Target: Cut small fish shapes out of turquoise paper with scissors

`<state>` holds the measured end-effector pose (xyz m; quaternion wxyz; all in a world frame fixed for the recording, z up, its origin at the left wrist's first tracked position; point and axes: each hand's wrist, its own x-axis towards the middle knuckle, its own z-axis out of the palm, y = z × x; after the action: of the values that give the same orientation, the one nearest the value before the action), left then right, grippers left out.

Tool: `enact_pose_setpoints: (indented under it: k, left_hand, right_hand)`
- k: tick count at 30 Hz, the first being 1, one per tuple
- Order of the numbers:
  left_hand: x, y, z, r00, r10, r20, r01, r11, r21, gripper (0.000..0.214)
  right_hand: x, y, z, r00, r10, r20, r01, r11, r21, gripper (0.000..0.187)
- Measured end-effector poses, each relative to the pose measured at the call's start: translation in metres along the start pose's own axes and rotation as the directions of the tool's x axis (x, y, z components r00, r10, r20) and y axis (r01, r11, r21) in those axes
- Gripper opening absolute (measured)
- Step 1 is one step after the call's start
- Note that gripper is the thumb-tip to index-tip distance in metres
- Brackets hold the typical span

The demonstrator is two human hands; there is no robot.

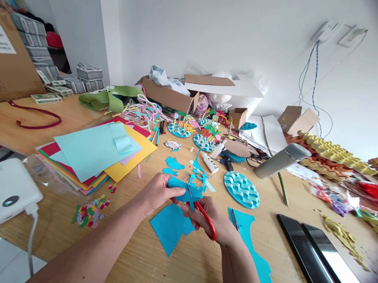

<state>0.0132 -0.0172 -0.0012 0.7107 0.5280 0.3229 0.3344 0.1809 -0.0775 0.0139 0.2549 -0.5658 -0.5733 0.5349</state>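
Observation:
My left hand (156, 193) pinches a piece of blue paper (185, 191) above the wooden table (200, 263). My right hand (216, 219) grips red-handled scissors (207, 218), whose blades meet the paper near its middle. Under the hands lies a larger blue paper sheet (169, 226). Another long blue offcut (253, 245) lies to the right of my right wrist. Small cut blue shapes (173, 163) rest on the table just beyond the hands.
A stack of coloured paper sheets (93, 152) lies at left, with a white device and cable (6, 189) at the near left edge. A round blue wave-pattern disc (241, 189), glue bottles (211, 162), a grey flask (280, 161), two dark phones (313, 253) and cardboard boxes (169, 95) crowd the right and back.

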Motion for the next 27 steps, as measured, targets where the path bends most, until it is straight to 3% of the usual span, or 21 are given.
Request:
enact_pose_setpoints:
  k: [6, 16, 27]
  left_hand:
    - [-0.0008, -0.0013, -0.0001, 1.000, -0.006, 0.021, 0.007, 1.000, -0.023, 0.024]
    - [-0.0017, -0.0038, 0.0016, 0.999, 0.001, 0.050, 0.006, 0.990, -0.139, 0.017]
    - [-0.0005, -0.0040, 0.0039, 1.000, 0.009, -0.012, -0.011, 0.993, -0.115, 0.016]
  right_hand:
    - [-0.0016, -0.0023, 0.0013, 0.999, -0.017, -0.043, 0.016, 1.000, -0.004, 0.050]
    - [-0.0034, 0.0010, 0.0011, 1.000, -0.030, -0.003, 0.030, 1.000, -0.010, 0.051]
    - [-0.0030, -0.0030, 0.0023, 1.000, -0.028, 0.001, 0.028, 0.999, 0.033, 0.044]
